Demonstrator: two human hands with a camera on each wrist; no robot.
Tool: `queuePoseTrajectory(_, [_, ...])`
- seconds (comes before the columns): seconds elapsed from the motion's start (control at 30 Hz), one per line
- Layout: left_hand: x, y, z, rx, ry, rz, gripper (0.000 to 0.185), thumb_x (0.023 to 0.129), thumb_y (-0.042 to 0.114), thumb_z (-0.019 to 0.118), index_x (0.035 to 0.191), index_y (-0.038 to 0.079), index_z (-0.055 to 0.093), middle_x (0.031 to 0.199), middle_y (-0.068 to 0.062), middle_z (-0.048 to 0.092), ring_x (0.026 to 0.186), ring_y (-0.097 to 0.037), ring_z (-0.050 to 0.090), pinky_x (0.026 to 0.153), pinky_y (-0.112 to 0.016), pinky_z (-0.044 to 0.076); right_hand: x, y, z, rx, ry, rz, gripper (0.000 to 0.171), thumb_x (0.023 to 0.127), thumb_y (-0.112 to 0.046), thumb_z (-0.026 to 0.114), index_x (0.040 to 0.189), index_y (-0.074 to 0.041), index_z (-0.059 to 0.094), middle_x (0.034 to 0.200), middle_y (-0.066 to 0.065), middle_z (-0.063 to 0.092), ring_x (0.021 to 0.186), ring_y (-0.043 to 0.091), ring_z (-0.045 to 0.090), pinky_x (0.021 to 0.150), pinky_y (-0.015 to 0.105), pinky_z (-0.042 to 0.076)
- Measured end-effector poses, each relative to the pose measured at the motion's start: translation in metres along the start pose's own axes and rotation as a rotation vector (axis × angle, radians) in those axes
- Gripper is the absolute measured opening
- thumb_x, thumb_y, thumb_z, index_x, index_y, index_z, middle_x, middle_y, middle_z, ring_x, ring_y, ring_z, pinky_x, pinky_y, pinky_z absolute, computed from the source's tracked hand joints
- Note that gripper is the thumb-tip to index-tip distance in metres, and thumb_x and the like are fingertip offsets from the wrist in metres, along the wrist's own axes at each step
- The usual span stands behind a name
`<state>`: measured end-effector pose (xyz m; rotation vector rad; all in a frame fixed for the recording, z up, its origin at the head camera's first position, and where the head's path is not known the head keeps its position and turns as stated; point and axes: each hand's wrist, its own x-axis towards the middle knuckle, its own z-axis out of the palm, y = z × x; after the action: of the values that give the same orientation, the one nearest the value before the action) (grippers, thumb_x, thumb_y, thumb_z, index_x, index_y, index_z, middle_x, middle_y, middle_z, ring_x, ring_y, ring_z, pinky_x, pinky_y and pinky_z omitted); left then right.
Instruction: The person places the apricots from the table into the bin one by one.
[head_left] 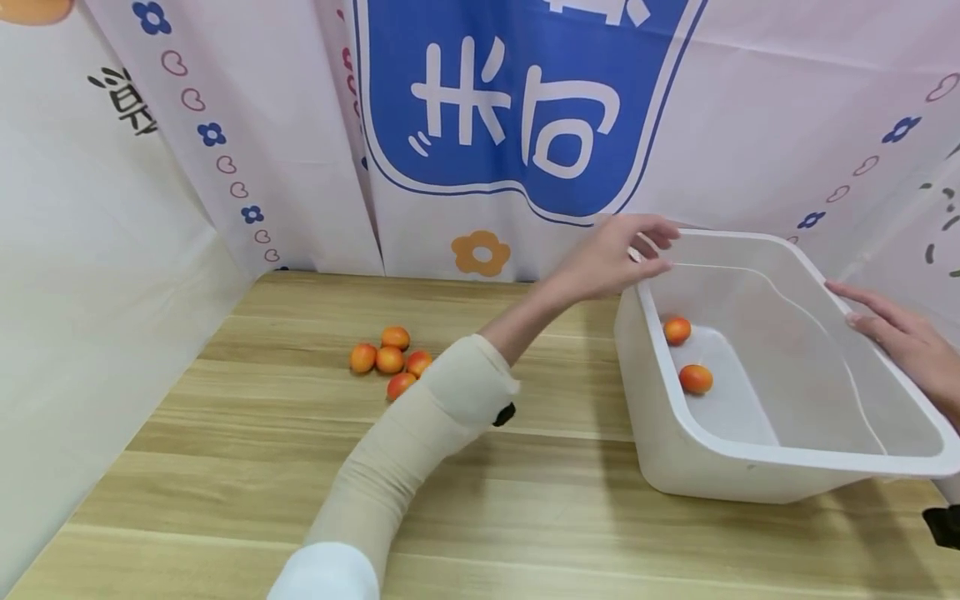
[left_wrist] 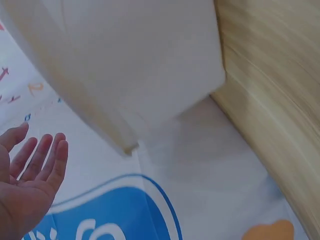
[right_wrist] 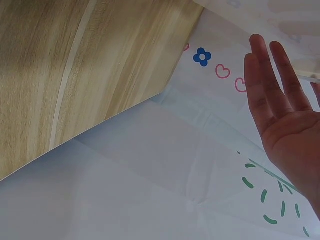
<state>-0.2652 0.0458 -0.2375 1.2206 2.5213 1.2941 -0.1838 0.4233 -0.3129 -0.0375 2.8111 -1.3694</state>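
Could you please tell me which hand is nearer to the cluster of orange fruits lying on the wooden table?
Left. The left hand hovers at the white plastic tub's near-side rim, right of the cluster of orange fruits; the right hand is beyond the tub's far side.

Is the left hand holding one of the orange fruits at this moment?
No, in the head view the left hand is open and empty at the rim of the white tub, and two orange fruits lie inside it.

Bright, even, diffuse light, no hard glare. Soft shadows under sleeve and beside white tub on wooden surface. Head view sharp at centre, wide-angle bending toward edges. Left wrist view: wood grain motion-smeared, tub wall soft, close. Right wrist view mostly sharp, backdrop dimmer, bluish cast low.
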Motion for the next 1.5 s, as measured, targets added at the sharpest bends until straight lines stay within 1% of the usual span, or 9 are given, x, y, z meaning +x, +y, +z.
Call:
queuePoseTrajectory(0.13, [-0.015, -0.010, -0.010, 0.020, 0.035, 0.020, 0.033, 0.100, 0.009, 0.069, 0.131, -0.002, 0.066, 0.126, -0.015, 0.070, 0.108, -0.019, 0.070, 0.086, -0.015, 0.055, 0.000, 0.002, 0.000, 0.014, -0.001, 0.013, 0.053, 0.114, -0.036, 0.036, 0.164, -0.043, 0.022, 0.109, -0.044, 0.047, 0.076, 0.003, 0.072, 0.059, 0.044, 0.063])
queuePoseTrajectory(0.23, [-0.026, -0.017, -0.013, 0.020, 0.008, 0.011, 0.031, 0.100, 0.008, 0.070, 0.129, -0.003, 0.067, 0.124, -0.016, 0.071, 0.106, -0.020, 0.071, 0.086, -0.017, 0.057, 0.000, 0.004, 0.000, 0.016, 0.002, 0.010, 0.053, 0.114, -0.036, 0.037, 0.164, -0.043, 0.022, 0.110, -0.042, 0.046, 0.077, 0.004, 0.072, 0.059, 0.044, 0.063])
queuePoseTrajectory(0.43, [-0.047, -0.028, -0.024, 0.029, -0.057, -0.043, 0.032, 0.100, 0.009, 0.069, 0.130, -0.002, 0.066, 0.128, -0.015, 0.069, 0.110, -0.021, 0.070, 0.089, -0.020, 0.057, -0.001, 0.002, 0.000, -0.003, 0.007, 0.013, 0.053, 0.114, -0.037, 0.036, 0.164, -0.043, 0.021, 0.110, -0.038, 0.046, 0.076, 0.004, 0.072, 0.059, 0.045, 0.063])
queuePoseTrajectory(0.57, [-0.063, -0.039, -0.035, 0.056, -0.069, -0.064, 0.031, 0.101, 0.010, 0.069, 0.130, -0.002, 0.067, 0.127, -0.014, 0.070, 0.110, -0.022, 0.070, 0.090, -0.024, 0.057, -0.001, -0.002, 0.000, -0.019, 0.003, 0.005, 0.054, 0.114, -0.036, 0.035, 0.165, -0.042, 0.019, 0.112, -0.037, 0.045, 0.077, 0.001, 0.070, 0.060, 0.044, 0.064])
queuePoseTrajectory(0.73, [-0.083, -0.055, -0.047, 0.090, -0.044, -0.110, 0.031, 0.101, 0.011, 0.069, 0.130, -0.001, 0.068, 0.125, -0.013, 0.072, 0.107, -0.022, 0.072, 0.090, -0.027, 0.059, 0.000, -0.003, 0.000, -0.056, 0.007, -0.010, 0.054, 0.114, -0.036, 0.035, 0.165, -0.041, 0.019, 0.112, -0.037, 0.043, 0.078, -0.002, 0.068, 0.061, 0.043, 0.064])
queuePoseTrajectory(0.87, [-0.097, -0.067, -0.054, 0.102, -0.030, -0.140, 0.032, 0.100, 0.010, 0.070, 0.130, -0.002, 0.068, 0.125, -0.014, 0.072, 0.108, -0.024, 0.072, 0.091, -0.030, 0.059, 0.004, -0.001, -0.003, -0.048, 0.009, -0.034, 0.053, 0.114, -0.030, 0.036, 0.165, -0.038, 0.023, 0.109, -0.045, 0.043, 0.074, -0.001, 0.068, 0.056, 0.039, 0.063])
queuePoseTrajectory(0.97, [-0.106, -0.076, -0.059, 0.103, -0.015, -0.150, 0.030, 0.100, 0.009, 0.069, 0.128, -0.003, 0.069, 0.124, -0.016, 0.072, 0.108, -0.027, 0.072, 0.091, -0.033, 0.060, 0.006, 0.001, -0.005, -0.038, 0.008, -0.057, 0.053, 0.114, -0.024, 0.037, 0.165, -0.035, 0.026, 0.108, -0.046, 0.047, 0.071, 0.000, 0.067, 0.052, 0.036, 0.061])
queuePoseTrajectory(1.27, [-0.137, -0.110, -0.078, 0.072, 0.026, -0.222, 0.029, 0.100, 0.003, 0.067, 0.127, -0.008, 0.067, 0.125, -0.022, 0.069, 0.110, -0.035, 0.070, 0.091, -0.042, 0.060, 0.005, 0.002, -0.005, -0.004, 0.003, -0.072, 0.054, 0.113, -0.019, 0.039, 0.162, -0.041, 0.030, 0.104, -0.044, 0.051, 0.068, 0.001, 0.067, 0.049, 0.035, 0.060])
queuePoseTrajectory(1.5, [-0.163, -0.135, -0.095, 0.108, 0.074, -0.284, 0.028, 0.100, 0.002, 0.066, 0.125, -0.011, 0.066, 0.123, -0.028, 0.067, 0.110, -0.041, 0.068, 0.095, -0.048, 0.058, 0.007, 0.000, -0.005, -0.014, 0.000, -0.080, 0.056, 0.113, -0.018, 0.038, 0.163, -0.040, 0.028, 0.105, -0.044, 0.050, 0.070, -0.002, 0.066, 0.050, 0.033, 0.060])
